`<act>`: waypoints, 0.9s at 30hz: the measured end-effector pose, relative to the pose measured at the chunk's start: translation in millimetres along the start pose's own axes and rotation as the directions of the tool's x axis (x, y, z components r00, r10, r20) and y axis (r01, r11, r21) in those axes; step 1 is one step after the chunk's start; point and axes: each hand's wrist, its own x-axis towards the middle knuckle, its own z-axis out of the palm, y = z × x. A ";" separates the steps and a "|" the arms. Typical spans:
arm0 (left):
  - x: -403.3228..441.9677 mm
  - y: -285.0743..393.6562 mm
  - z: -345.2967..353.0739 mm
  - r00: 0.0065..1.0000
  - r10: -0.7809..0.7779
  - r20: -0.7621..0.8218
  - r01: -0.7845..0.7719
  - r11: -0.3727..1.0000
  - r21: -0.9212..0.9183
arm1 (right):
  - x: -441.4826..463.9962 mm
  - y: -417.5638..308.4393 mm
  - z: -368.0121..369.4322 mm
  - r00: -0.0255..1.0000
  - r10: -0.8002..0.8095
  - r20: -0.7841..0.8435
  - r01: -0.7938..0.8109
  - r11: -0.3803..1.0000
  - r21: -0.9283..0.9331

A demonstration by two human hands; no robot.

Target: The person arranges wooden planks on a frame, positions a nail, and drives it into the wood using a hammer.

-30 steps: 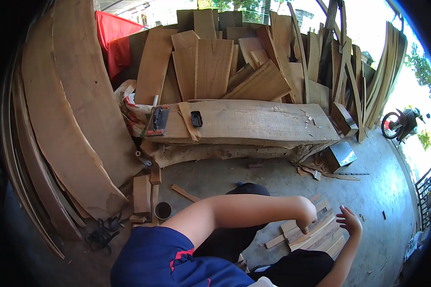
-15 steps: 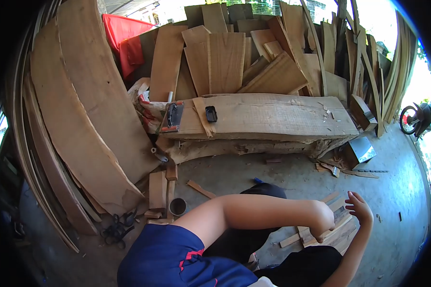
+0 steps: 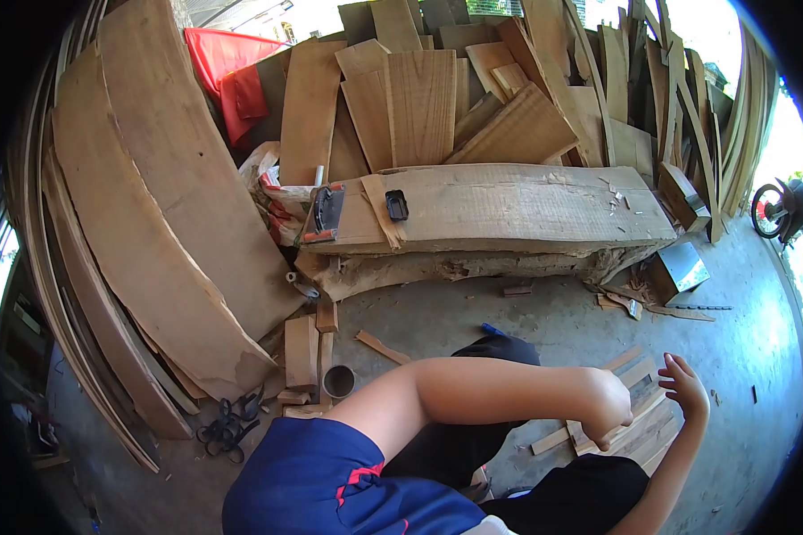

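Strips point(image 3: 649, 426): pale and darker wood, laid side by side on the floor point(image 3: 544, 321), near the black-clad knees; partly hidden by the left hand and a trouser leg.
Left hand point(image 3: 608, 406): was bent downward at the near edge of the strips, fingers curled under; whether its grip was clenched on anything, or touched the wood, could not be told.
Right hand point(image 3: 684, 383): was raised at the far side of the strips, grip released, fingers apart, nothing seen in it.
Clothing: one navy sleeve point(image 3: 299, 468) with red trim; black trousers point(image 3: 589, 499).
Desk point(image 3: 517, 205): one thick wooden slab, which bore a black tray point(image 3: 397, 205), a thin wood offcut point(image 3: 381, 210) just beside it, a dark tool point(image 3: 325, 214) at the left end, and wood chips at the right.
Cup point(image 3: 339, 382): stood on the floor beside small wood blocks point(image 3: 301, 350).
Straps point(image 3: 229, 430): black, lay in a tangle at the foot of the leaning slabs point(image 3: 156, 209).
Metal box point(image 3: 681, 269): sat on the floor by the desk's right end.
Boards point(image 3: 422, 107): leaned in a crowd behind the desk, red cloth point(image 3: 241, 94) at their left.
Motorbike point(image 3: 783, 209): was parked at far right.
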 end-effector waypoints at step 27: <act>-4.6 -1.5 -0.5 1.000 -0.016 -0.015 0.016 1.000 -0.016 | -10.2 -2.5 -1.9 1.000 0.023 -0.011 -0.023 1.000 0.005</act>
